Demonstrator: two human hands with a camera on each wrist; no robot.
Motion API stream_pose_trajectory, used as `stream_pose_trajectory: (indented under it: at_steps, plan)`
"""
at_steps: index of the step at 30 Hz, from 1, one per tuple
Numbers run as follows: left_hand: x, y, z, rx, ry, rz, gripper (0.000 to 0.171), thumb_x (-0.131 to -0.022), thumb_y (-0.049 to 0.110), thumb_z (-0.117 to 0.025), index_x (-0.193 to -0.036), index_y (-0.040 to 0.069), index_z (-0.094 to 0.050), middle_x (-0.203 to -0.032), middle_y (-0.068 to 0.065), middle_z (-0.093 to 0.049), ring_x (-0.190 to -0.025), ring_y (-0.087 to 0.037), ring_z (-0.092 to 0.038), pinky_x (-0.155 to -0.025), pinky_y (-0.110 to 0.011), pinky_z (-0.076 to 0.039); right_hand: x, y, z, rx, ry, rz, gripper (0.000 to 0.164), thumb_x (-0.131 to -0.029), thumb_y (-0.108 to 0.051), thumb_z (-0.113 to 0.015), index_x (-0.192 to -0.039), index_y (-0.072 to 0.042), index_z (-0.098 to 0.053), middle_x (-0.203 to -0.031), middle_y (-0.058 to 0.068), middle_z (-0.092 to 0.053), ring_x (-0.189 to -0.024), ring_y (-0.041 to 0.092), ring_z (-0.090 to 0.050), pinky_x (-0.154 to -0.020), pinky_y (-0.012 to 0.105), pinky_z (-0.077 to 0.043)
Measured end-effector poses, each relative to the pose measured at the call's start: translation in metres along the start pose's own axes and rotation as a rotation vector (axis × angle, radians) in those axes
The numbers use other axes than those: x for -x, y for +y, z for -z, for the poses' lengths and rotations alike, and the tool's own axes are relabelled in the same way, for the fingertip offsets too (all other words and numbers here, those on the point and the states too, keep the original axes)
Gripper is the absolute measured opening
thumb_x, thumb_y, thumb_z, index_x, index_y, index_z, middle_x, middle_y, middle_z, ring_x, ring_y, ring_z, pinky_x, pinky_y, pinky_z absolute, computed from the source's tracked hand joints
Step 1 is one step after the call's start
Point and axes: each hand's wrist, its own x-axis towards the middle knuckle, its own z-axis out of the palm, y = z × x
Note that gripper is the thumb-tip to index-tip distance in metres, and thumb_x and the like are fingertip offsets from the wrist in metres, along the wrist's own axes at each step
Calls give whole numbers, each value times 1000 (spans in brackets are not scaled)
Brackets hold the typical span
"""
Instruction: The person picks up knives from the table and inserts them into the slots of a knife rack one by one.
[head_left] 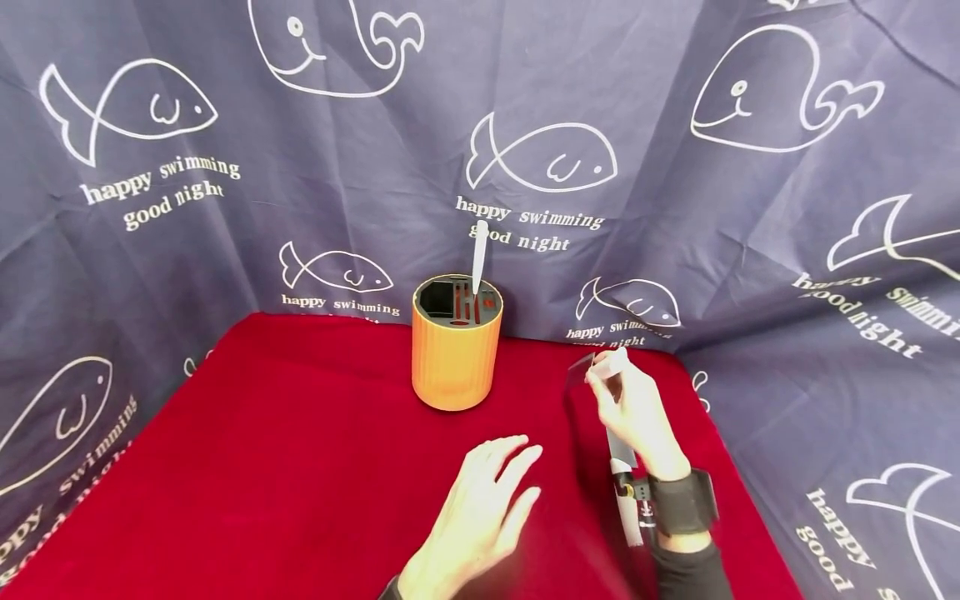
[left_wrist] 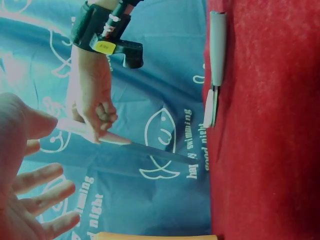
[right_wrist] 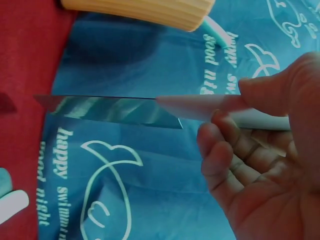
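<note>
My right hand (head_left: 637, 408) pinches the white handle of a kitchen knife (right_wrist: 210, 104) between thumb and fingers, above the right side of the table. In the right wrist view its broad shiny blade (right_wrist: 115, 111) points left, toward the red cloth. My left hand (head_left: 476, 508) is held low at the front middle with fingers spread and relaxed, holding nothing. Ahead of it stands an orange knife block (head_left: 453, 367) with a black slotted top. One white handle (head_left: 480, 250) sticks up from a slot there.
Beneath my right forearm, white-handled knives (head_left: 627, 508) lie on the red cloth (head_left: 300, 467), partly hidden by the wrist strap. A grey-blue curtain (head_left: 420, 183) with white fish drawings hangs behind and along both sides of the table.
</note>
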Motion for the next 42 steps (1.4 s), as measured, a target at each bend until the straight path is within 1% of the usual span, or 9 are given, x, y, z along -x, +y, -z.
stream_pose_trajectory:
  at_steps: [3,7,11,16,21,27,34,38,42]
  plan:
    - [-4,-1,2,-1,9,8,41,-96,23,-63,-134,8,-62,-134,-10,-62,-120,-27,-61,-102,-46,-50,-5,-6,5,12,2,-39,17,-83,4,-74,-92,-6,-63,-90,6,-68,-68,10,-53,-64,15,-43]
    - [-8,-2,5,-1,21,18,42,-96,23,-63,-135,8,-61,-135,-10,-62,-121,-27,-61,-103,-45,-49,-10,-15,11,65,-5,-114,12,-87,-3,-72,-93,-8,-64,-75,2,-64,-63,9,-49,-60,16,-41]
    - [-13,-2,8,4,27,32,44,-96,23,-64,-137,9,-59,-137,-9,-61,-123,-26,-60,-105,-43,-49,-13,-25,17,107,-7,-129,13,-88,-6,-71,-98,-6,-62,-68,2,-60,-60,9,-48,-58,17,-41]
    - [-21,-4,12,11,46,30,45,-97,24,-63,-139,10,-58,-137,-9,-61,-125,-26,-59,-107,-44,-49,-21,-39,25,107,-2,-107,12,-89,-7,-70,-98,-8,-63,-72,1,-63,-59,9,-48,-58,13,-39]
    - [-29,-4,15,14,80,16,46,-97,23,-62,-140,9,-57,-137,-10,-61,-125,-27,-58,-106,-43,-48,-27,-56,33,97,-9,-90,13,-88,-7,-71,-96,-9,-60,-69,-1,-56,-58,7,-45,-57,13,-38]
    - [-37,-3,20,20,97,14,50,-95,23,-65,-142,8,-56,-138,-11,-60,-125,-27,-58,-106,-42,-49,-32,-71,38,25,-27,-28,18,-86,-3,-73,-91,-10,-58,-70,-7,-52,-59,3,-44,-57,12,-38]
    - [-43,-4,26,35,89,42,52,-94,23,-67,-143,9,-55,-139,-10,-59,-126,-26,-57,-106,-41,-49,-32,-82,38,-21,-68,44,20,-85,-4,-75,-91,-13,-58,-79,-9,-59,-61,2,-45,-58,13,-41]
    - [-47,-4,28,53,104,40,52,-95,23,-67,-143,8,-54,-139,-11,-59,-125,-26,-57,-107,-41,-49,-31,-90,38,-60,-108,74,20,-86,-5,-74,-91,-14,-58,-89,-8,-65,-63,1,-49,-60,13,-43]
    - [-54,-4,31,78,136,18,53,-94,21,-69,-142,5,-54,-137,-13,-60,-124,-26,-58,-107,-40,-50,-32,-101,37,-113,-147,102,19,-87,-6,-74,-90,-15,-58,-91,-7,-68,-69,2,-55,-65,13,-46]
